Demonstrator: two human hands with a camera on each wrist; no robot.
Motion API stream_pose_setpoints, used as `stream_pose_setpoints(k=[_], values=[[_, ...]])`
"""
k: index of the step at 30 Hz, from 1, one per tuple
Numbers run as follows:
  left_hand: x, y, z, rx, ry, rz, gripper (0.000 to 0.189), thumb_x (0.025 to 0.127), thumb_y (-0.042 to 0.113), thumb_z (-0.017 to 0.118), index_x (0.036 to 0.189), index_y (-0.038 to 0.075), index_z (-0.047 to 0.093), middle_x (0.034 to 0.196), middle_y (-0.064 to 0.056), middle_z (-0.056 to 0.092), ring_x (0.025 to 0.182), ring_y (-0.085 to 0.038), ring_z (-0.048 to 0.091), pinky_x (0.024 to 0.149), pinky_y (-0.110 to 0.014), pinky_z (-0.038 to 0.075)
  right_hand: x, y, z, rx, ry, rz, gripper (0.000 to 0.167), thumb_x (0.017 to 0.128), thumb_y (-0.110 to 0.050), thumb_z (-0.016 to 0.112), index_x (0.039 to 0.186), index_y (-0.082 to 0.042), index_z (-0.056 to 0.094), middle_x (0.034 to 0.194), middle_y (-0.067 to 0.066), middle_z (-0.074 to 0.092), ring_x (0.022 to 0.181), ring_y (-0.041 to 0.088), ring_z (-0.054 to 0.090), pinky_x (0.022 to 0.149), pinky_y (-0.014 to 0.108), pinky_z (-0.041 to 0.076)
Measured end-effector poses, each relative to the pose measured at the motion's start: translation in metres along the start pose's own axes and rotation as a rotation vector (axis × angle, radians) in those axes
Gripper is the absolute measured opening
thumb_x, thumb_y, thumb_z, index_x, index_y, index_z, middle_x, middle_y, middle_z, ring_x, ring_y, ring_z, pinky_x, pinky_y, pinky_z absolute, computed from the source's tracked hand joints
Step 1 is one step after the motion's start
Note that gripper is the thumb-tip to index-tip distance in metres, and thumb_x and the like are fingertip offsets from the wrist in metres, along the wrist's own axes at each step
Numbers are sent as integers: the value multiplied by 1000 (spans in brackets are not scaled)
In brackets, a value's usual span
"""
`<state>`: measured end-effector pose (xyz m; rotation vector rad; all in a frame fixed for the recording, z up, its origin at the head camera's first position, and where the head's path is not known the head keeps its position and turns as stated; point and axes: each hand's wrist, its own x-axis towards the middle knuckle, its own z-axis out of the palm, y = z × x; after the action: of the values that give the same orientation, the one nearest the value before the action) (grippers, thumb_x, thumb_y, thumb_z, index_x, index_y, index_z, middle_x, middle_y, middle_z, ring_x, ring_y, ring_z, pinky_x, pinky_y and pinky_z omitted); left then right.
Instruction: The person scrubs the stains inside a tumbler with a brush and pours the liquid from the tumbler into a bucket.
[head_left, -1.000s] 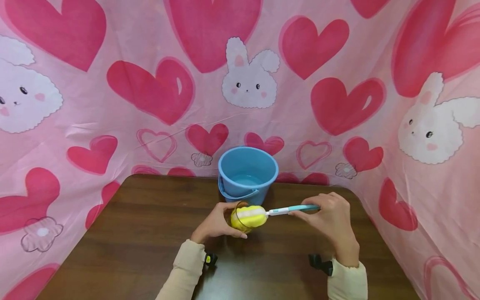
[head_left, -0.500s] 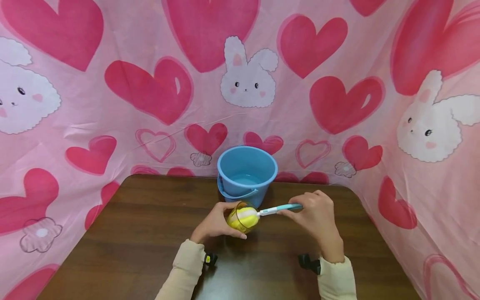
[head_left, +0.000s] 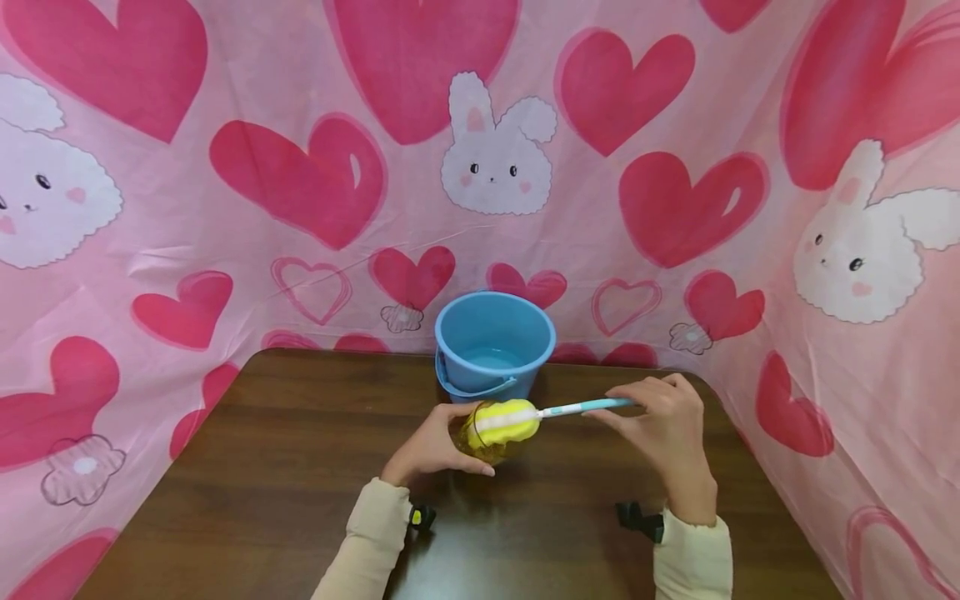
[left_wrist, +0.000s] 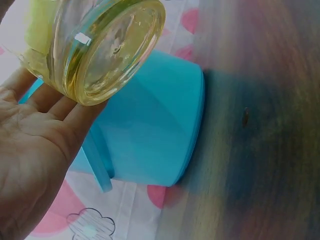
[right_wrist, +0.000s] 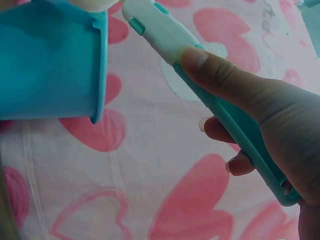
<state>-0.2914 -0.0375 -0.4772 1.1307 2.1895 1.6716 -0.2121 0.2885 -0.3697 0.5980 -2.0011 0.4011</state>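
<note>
Pink fabric backdrop printed with red hearts and white rabbits, behind a dark brown wood-grain desk. Near the desk's far edge: a round blue plastic bucket. My left grip curls round a tilted, transparent amber cup, held just in front of the bucket. My right grip pinches a sponge brush by its teal-and-white handle; its yellow-and-white sponge head sits at the cup's mouth, depth inside unclear.

Backdrop: pink, red hearts throughout, white rabbits at upper centre, left and right. Bucket, centre: blue. Cup: amber. Brush head: yellow and white; handle: white and turquoise. Tabletop: brown, wood-grained. Sleeves: cream.
</note>
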Motion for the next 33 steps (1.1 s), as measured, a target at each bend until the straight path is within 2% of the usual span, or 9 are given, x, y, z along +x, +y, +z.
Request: stream_pose_setpoints(k=[7, 11, 16, 27, 29, 30, 33], values=[[0, 3, -1, 7, 11, -20, 83, 68, 24, 96, 142, 27, 59, 133, 10, 64, 119, -14, 58, 104, -34, 51, 0, 4, -6, -24, 51, -10, 63, 85, -70, 67, 77, -9, 80, 66, 4, 72, 54, 18, 61, 66, 25, 33], [1, 4, -1, 9, 6, 7, 81, 70, 29, 96, 142, 27, 59, 132, 9, 64, 119, -16, 59, 103, -34, 52, 2, 2, -6, -22, 60, -10, 65, 85, -71, 65, 76, -9, 80, 66, 3, 72, 54, 17, 61, 67, 25, 33], [2, 5, -1, -8, 4, 30, 81, 69, 29, 96, 141, 27, 60, 131, 7, 65, 118, -18, 60, 101, -36, 53, 4, -3, -3, -14, 34, -8, 67, 85, -72, 64, 75, -8, 79, 65, 4, 72, 54, 16, 60, 67, 26, 32], [1, 9, 3, 12, 18, 1, 80, 68, 23, 97, 139, 28, 61, 129, 10, 65, 117, -18, 57, 98, -36, 54, 6, -18, 5, -52, -86, -19, 71, 85, -73, 55, 78, -7, 79, 69, 5, 73, 58, 17, 63, 66, 35, 39], [1, 9, 3, 15, 19, 3, 79, 68, 20, 97, 138, 28, 62, 129, 11, 66, 117, -17, 57, 99, -36, 54, 7, -21, 6, -56, -104, -32, 64, 83, -69, 61, 78, -7, 79, 70, 4, 74, 59, 17, 64, 66, 36, 41], [1, 8, 3, 21, 21, 4, 79, 68, 19, 97, 138, 28, 62, 129, 11, 66, 117, -17, 58, 99, -36, 53, 7, -23, 7, -58, -109, -40, 59, 80, -65, 69, 78, -7, 79, 70, 4, 74, 60, 16, 64, 65, 36, 41], [1, 6, 2, 35, 22, 7, 79, 67, 19, 97, 138, 27, 63, 128, 12, 67, 117, -16, 58, 100, -35, 53, 10, -27, 9, -82, -109, -73, 45, 64, -49, 92, 78, -8, 79, 69, 2, 73, 59, 15, 64, 64, 37, 43]])
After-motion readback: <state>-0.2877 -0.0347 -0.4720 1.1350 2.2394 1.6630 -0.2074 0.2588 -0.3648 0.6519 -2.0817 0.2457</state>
